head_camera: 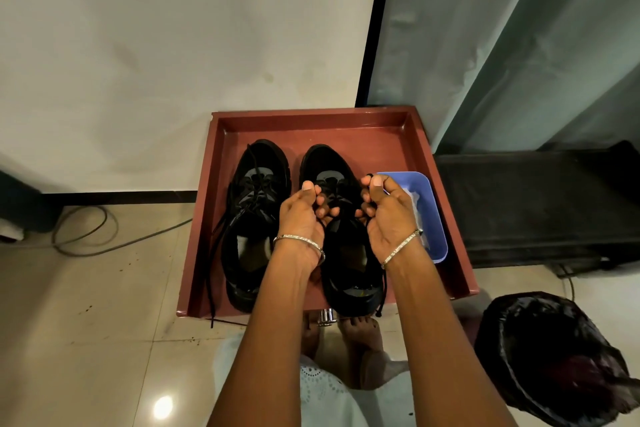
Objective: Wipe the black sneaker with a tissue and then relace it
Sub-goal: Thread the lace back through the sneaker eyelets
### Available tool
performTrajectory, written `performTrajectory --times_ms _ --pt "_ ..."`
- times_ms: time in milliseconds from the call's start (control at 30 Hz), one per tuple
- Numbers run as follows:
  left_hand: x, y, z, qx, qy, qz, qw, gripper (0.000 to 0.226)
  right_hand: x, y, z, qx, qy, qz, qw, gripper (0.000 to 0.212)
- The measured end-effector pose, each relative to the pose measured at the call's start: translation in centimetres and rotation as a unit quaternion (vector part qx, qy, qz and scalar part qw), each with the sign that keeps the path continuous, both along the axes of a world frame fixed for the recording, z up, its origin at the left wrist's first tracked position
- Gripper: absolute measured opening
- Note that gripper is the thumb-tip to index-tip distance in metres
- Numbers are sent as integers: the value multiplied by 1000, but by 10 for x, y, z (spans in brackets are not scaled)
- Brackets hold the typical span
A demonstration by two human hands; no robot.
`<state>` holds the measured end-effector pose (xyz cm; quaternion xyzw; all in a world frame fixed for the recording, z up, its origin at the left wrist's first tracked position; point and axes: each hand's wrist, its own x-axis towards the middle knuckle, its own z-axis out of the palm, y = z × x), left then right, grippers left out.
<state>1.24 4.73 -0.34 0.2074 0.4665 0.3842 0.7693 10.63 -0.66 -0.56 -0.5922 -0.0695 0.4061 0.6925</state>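
Silver bangles [299, 238] (thin, beaded), white garment [322, 392]

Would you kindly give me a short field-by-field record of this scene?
surface: red-brown tray
in work: right sneaker, black, on the tray
left hand: pinches its lace
right hand: pinches the same lace
left sneaker: laces loose, one trailing over the tray edge
blue tub: on the tray, holds white tissue
floor: bin lined with black bag
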Motion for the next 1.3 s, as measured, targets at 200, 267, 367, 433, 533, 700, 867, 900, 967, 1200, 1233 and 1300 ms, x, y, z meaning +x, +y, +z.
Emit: performTrajectory --times_ms 200,267,367,433,533,700,867,900,967,1200,1233,1300 --pt "3 -2 -5 25 11 9 1000 31 -2 2 -6 5 -72 -31 997 26" --pt "0 -2 -4 38 7 -22 999 29 -4 2 -4 22 -83 -16 996 24" --pt "-6 -4 1 73 -7 -80 994 22 -5 1 -2 23 -73 17 997 23" --pt "-9 -3 1 105 0 -107 989 21 -5 1 -4 25 -54 35 998 26" --pt "-8 -4 -5 164 41 -127 977 18 -4 0 -6 31 -54 64 996 27" --pt "-11 -6 -2 200 68 -145 967 18 -3 0 -10 14 -85 59 994 15" --pt "-14 -6 2 149 92 -118 977 14 -3 -1 -14 -17 -97 29 995 17" --pt "-14 -6 3 136 90 -114 980 17 -2 -1 -14 -20 -88 26 996 18" --pt "-15 -7 5 125 81 -137 979 14 0 -3 -15 -29 -90 35 995 12" --pt "-15 -7 8 83 34 -182 979 12 3 -8 -11 3 -51 95 994 13" --pt "-15 -7 8 69 29 -174 982 18 4 -9 -10 9 -35 109 993 11" --pt "-15 -6 8 55 28 -169 984 26 7 -11 -10 21 -16 141 990 11"
